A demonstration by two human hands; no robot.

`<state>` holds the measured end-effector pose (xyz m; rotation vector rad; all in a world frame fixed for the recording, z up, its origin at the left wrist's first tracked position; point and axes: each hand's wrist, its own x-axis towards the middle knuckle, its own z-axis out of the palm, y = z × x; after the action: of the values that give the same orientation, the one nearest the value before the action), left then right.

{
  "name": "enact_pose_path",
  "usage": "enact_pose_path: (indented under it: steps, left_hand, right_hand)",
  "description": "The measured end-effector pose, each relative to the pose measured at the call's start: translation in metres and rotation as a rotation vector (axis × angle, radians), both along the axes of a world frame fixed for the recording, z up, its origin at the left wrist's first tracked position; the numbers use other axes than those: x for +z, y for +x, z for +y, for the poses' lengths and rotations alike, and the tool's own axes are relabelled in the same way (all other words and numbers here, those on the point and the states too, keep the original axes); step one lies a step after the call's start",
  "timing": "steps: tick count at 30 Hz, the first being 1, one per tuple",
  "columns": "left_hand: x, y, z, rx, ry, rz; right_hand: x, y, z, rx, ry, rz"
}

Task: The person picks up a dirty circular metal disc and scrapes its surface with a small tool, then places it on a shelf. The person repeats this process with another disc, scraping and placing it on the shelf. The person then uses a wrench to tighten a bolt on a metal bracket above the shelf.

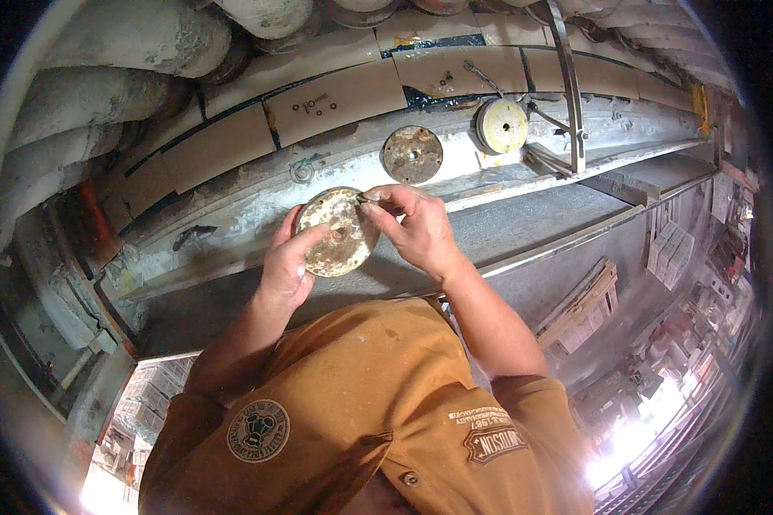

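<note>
A worn round metal disc (339, 253) with flaking pale paint and a central hole is tilted up in front of me. My left hand (285, 264) grips it by the left side, the thumb lying across its face near the hole. At the disc's upper right rim, my right hand (419, 230) is closed in a pinch on a small dark piece, too small to name. A similar brown, rusty disc (412, 156) lies on the ledge beyond my right hand. To its right stands a pale yellow wheel (502, 126) with a hole in its middle.
Several small bolts and nuts (309, 107) lie on cardboard (343, 94) at the back, with a wrench (484, 78) farther right. An upright metal bar (569, 94) rises beside the yellow wheel. Large pale rollers (137, 39) overhang the back left. A wooden pallet (580, 305) is down at right.
</note>
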<state>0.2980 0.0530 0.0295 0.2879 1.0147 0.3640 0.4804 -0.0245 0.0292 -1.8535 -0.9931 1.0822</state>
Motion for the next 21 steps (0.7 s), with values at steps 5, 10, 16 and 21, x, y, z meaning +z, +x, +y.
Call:
enact_pose_path:
  steps: [5,10,16,21]
  left_hand:
    - [-0.0022,0.0007,-0.0037,-0.021,0.055,0.029]
    - [0.0022,0.0039,0.0013,-0.036,0.062,0.017]
    - [-0.0044,0.0022,0.0043,-0.071,0.080,0.042]
    - [-0.0039,0.0023,0.0056,-0.086,0.095,0.044]
  right_hand:
    - [0.0009,0.0012,0.0026,0.121,0.079,-0.279]
    - [-0.0002,0.0012,0.0013,0.128,0.009,-0.337]
    - [0.0018,0.0009,0.0060,0.162,-0.008,-0.393]
    - [0.0004,-0.0002,0.0075,0.159,-0.057,-0.391]
